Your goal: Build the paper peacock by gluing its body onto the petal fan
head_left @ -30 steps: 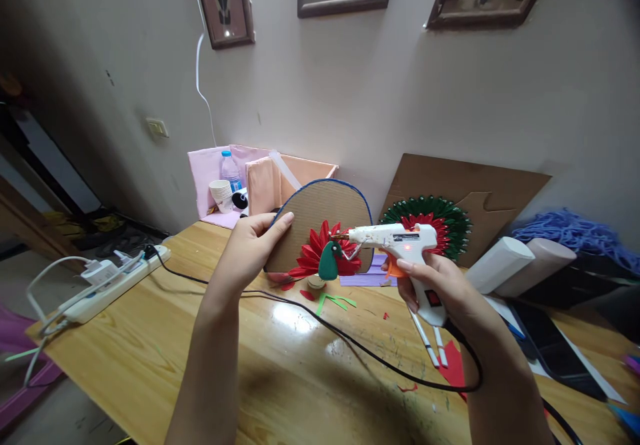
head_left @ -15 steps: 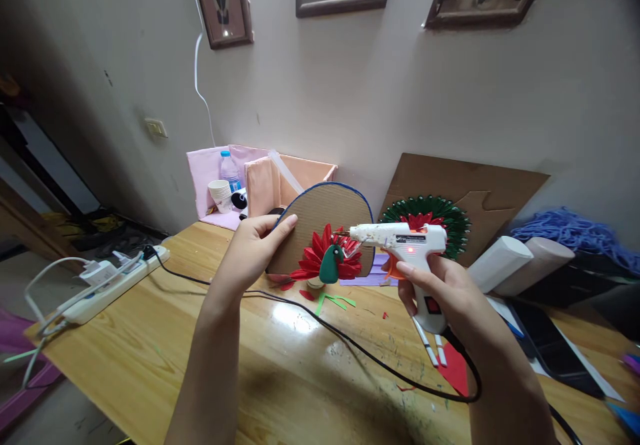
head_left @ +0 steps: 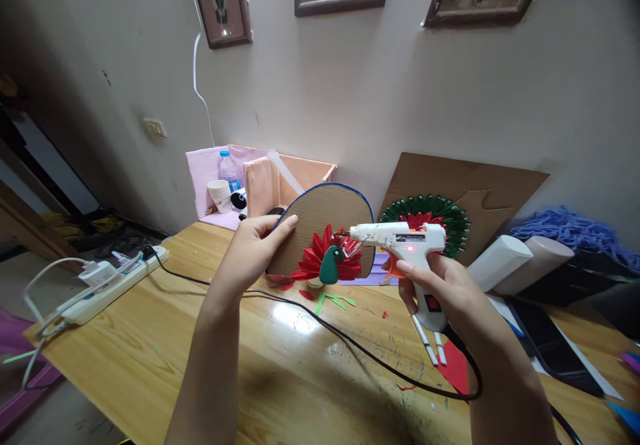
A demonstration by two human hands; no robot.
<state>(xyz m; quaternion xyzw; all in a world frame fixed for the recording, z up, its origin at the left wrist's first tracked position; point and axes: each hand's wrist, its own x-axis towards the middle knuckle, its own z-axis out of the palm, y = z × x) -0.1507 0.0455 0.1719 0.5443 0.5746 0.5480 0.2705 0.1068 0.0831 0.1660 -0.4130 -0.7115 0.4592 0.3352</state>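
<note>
My left hand (head_left: 260, 245) grips the left edge of a rounded cardboard piece (head_left: 325, 208) with a blue rim, thumb on its front face. On its lower part are red petals (head_left: 313, 258) fanned out around a green bird-shaped body (head_left: 329, 266). A white glue gun (head_left: 400, 234) with a lit red light is in my right hand (head_left: 440, 285), fingers around the handle and by the orange trigger. Its nozzle points left, in front of the petals just above the bird's head; whether it touches them I cannot tell.
The gun's black cord (head_left: 350, 345) crosses the wooden table to a power strip (head_left: 110, 285) at left. Green paper scraps (head_left: 340, 300) lie below the cardboard. Behind stand a green-and-red petal disc (head_left: 425, 208), a brown cardboard sheet (head_left: 480, 178), white rolls (head_left: 500, 265) and a peach box (head_left: 263, 188).
</note>
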